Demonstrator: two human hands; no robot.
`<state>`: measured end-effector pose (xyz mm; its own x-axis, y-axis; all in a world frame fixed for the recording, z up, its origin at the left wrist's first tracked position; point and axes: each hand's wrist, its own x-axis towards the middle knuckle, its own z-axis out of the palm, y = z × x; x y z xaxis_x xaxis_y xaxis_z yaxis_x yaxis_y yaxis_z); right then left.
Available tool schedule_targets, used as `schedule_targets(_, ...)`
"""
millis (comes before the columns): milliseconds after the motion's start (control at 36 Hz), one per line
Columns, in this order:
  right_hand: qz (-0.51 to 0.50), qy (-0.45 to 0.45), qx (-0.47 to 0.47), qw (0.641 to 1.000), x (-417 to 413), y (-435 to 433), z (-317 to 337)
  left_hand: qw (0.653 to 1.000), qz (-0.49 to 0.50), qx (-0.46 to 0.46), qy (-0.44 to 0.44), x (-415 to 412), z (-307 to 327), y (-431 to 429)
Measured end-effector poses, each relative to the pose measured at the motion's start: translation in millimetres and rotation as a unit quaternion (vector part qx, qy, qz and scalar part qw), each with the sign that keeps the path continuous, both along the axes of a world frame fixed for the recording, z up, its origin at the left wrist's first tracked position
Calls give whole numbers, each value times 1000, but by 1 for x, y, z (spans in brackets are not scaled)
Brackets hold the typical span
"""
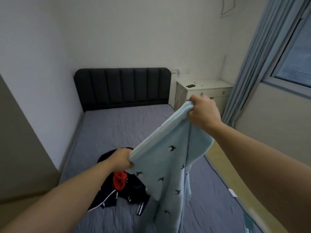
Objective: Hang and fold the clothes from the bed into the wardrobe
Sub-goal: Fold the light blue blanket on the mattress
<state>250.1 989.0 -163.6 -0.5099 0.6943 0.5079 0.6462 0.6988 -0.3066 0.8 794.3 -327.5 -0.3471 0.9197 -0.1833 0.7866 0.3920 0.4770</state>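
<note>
Fleece is what you have now: a soft, light blue fleece garment [170,165] with little black birds on it. You hold it up in the air over the bed [107,128] with the grey-blue sheet. Your left hand [122,158] is curled tight round one end of the top edge, low down. Your right hand [204,111] is curled tight round the other end, higher up and further away. The top edge runs straight between your hands and the rest hangs down loose.

It looks thick and floppy, not stiff, and I think it is light. It will sag and fold over itself if you let one end go, so keep a pinch on both ends of that top edge. It should not slip much, for the cloth looks fuzzy.

Under your left hand, a dark navy jacket [129,194] with white stripes lies bunched on the bed, with a red cloth [119,181] on top of it. You cannot see the wardrobe from here.
</note>
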Motion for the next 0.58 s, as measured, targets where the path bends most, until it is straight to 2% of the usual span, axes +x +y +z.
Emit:
schedule_targets(56, -22, -98, 115, 988, 9, 7, -6, 1000, 16, -20, 16, -14, -2, 3)
schedule_targets(111, -43, -218, 206, 953, 19, 13, -11, 997, 40, -38, 56, -31, 4, 8)
schedule_targets(167, -73, -299, 204, 930, 30, 17, -13, 993, 75, -27, 91, -50, 19, 14)
schedule_targets(222, -88, -333, 175, 922, 39, 23, -11, 988, 125, 30, 85, -62, 41, 20)
schedule_targets(278, -80, -367, 158, 913, 49, 28, -9, 975, 187, 117, 14, -68, 62, 28)
schedule_targets(333, -79, -395, 147, 904, 57, 31, -7, 947, 235, 201, -92, -70, 82, 35)
schedule_targets(417, -98, -412, 136, 896, 69, 36, -4, 908, 232, 290, -192, -68, 110, 42)
schedule_targets(472, -101, -435, 128, 886, 75, 42, 0, 894, 198, 330, -230, -69, 127, 44)
schedule_targets(500, -98, -447, 120, 881, 78, 44, 3, 901, 176, 339, -206, -69, 135, 44)
schedule_targets(583, -93, -488, 99, 862, 86, 52, 8, 947, 123, 296, -21, -72, 155, 43)
